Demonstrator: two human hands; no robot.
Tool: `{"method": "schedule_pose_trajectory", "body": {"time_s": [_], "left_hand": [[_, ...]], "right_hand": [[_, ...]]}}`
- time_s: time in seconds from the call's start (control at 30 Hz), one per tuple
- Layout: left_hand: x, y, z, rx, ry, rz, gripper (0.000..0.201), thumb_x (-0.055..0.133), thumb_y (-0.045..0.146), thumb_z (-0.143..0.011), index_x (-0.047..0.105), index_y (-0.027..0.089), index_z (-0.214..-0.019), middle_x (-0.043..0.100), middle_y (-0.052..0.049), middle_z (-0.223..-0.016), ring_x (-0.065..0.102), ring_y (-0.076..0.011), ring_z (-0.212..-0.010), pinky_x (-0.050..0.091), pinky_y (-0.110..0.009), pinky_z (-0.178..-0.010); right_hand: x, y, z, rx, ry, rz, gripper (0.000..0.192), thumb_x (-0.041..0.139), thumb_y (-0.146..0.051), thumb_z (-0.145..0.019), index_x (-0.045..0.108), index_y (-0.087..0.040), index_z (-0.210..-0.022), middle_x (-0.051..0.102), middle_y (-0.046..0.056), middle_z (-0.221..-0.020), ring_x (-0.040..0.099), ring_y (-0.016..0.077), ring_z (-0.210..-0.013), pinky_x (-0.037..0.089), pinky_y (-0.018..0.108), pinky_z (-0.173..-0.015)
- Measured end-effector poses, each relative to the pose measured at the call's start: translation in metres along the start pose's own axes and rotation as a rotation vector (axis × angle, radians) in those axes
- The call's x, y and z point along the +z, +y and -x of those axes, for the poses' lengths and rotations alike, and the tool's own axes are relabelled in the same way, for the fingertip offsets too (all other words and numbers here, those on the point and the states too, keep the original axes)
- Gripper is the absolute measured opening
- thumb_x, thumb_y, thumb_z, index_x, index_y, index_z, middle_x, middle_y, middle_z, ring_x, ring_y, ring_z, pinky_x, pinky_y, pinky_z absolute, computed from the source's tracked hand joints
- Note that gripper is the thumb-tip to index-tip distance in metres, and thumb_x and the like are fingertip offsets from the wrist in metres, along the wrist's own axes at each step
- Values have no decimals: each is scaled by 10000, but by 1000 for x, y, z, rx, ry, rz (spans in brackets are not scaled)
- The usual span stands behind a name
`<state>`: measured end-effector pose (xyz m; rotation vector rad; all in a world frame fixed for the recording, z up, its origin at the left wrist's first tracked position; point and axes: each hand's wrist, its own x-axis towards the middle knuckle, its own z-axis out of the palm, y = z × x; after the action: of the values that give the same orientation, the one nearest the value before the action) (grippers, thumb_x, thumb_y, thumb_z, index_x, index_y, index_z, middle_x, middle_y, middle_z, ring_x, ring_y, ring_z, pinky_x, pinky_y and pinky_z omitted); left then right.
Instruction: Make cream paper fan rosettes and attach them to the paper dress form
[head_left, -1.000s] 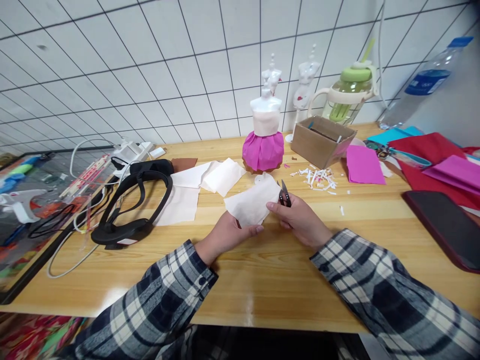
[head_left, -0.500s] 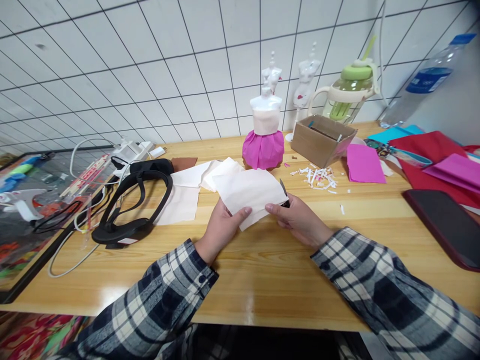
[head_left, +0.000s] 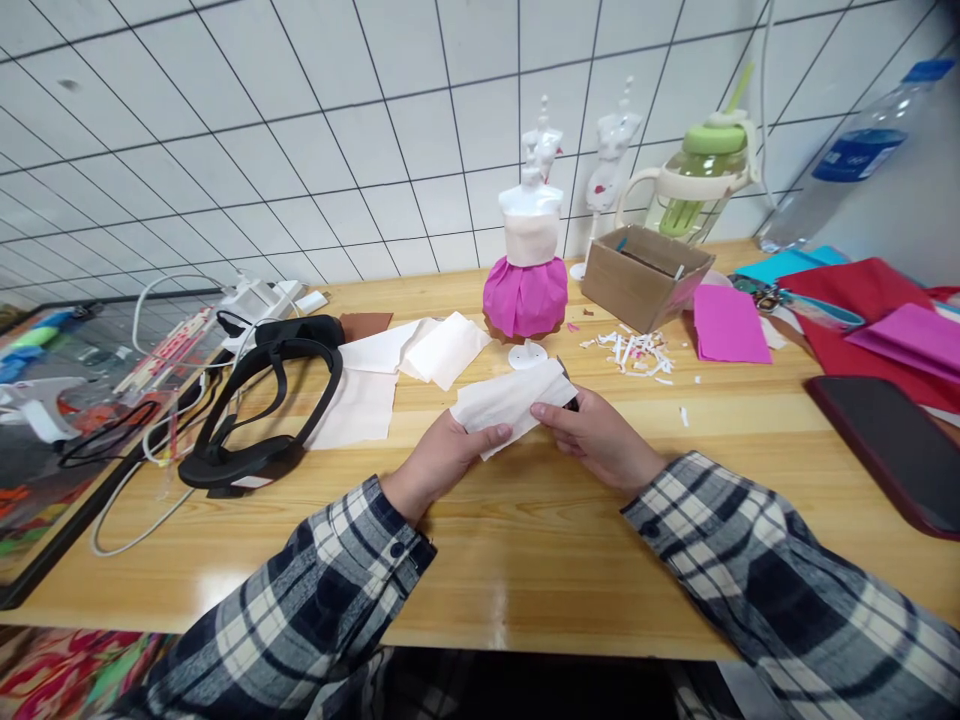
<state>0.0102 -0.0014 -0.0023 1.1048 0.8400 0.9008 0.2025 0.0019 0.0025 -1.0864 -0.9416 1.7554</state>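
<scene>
Between my two hands is a cream-white sheet, thin like cloth or paper, held above the table. My left hand grips its lower left edge, thumb on top and fingers beneath. My right hand pinches the right end with thumb and fingers. A narrow dark tool also sits in the right hand, mostly hidden behind the sheet and fingers; its kind is unclear. Just beyond stands a small white mannequin dressed in a pale band top and a gathered magenta skirt.
Left lie more cream sheets and a black headset strap. Right are white scraps, a cardboard box, a magenta piece and a phone. Behind stand a second mannequin, a green-lidded jug and a bottle.
The sheet has folded down or tilted and now looks smaller, uncovering the mannequin's base and the sheets behind. My left hand has shifted slightly; the right hand is nearly still.
</scene>
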Motion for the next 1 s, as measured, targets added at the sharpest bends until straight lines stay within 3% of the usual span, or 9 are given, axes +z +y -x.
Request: {"method": "schedule_pose_trajectory", "body": {"time_s": [0.13, 0.3, 0.5, 0.67, 0.8, 1.0], "left_hand": [[-1, 2, -1, -10, 34, -116, 653, 793, 320, -754, 561, 193, -1351, 606, -106, -1378, 543, -326, -1290, 413, -467, -1104], [0, 0, -2, 99, 72, -81, 611, 770, 308, -776, 566, 164, -1333, 580, -131, -1402, 548, -310, -1291, 392, -467, -1131], [-9, 0, -8, 299, 300, -128, 687, 776, 347, -762, 515, 177, -1374, 541, -128, -1443, 494, -276, -1347, 354, -427, -1165], [-12, 2, -9, 308, 275, -161, 705, 789, 332, -746, 509, 179, -1375, 558, -130, -1425, 533, -268, -1308, 371, -412, -1150], [-11, 1, -7, 297, 318, -255, 706, 796, 357, -736, 529, 159, -1358, 576, -138, -1404, 538, -274, -1300, 362, -408, -1152], [-12, 0, -7, 279, 318, -290, 681, 813, 363, -712, 568, 156, -1313, 606, -132, -1369, 555, -286, -1281, 376, -416, -1145]], "right_hand": [[1, 2, -1, -27, 14, 20, 433, 813, -427, -659, 475, -203, -809, 336, -117, -565, 231, 37, -458, 166, 216, -423], [2, 0, 0, -49, 41, 61, 452, 805, -460, -661, 471, -216, -843, 354, -109, -598, 247, 43, -462, 183, 208, -412], [-1, -5, 3, -6, 24, 162, 414, 458, -643, -874, 487, -233, -925, 391, -84, -625, 254, 57, -407, 208, 187, -351], [2, 1, 6, 6, -98, 471, 352, 471, -583, -902, 482, -232, -874, 449, -62, -618, 389, 88, -427, 350, 194, -324], [3, 1, 8, -13, -98, 494, 361, 423, -591, -926, 484, -239, -878, 417, -66, -588, 369, 93, -419, 353, 194, -305], [4, 0, 10, 69, -163, 492, 341, 415, -564, -944, 452, -237, -853, 422, -78, -544, 384, 89, -392, 381, 185, -322]]}}
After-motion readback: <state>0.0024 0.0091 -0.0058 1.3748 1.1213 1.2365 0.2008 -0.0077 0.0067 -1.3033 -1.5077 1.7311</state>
